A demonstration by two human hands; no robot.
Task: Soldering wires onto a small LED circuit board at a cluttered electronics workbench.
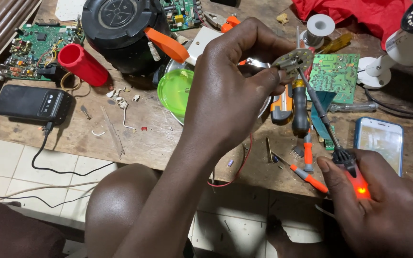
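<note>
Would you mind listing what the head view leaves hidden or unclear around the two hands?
- Small round board: its near part is hidden behind the left hand.
- Soldering iron: handle largely wrapped by the right hand; the tip's contact point is too small to see.
- Metal bowl: mostly hidden behind the left hand.
- White camera: cut off by the right edge.

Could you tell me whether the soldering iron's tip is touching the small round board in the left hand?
Yes, the soldering iron in the right hand reaches up with its tip on the round board held by the left hand.
</note>
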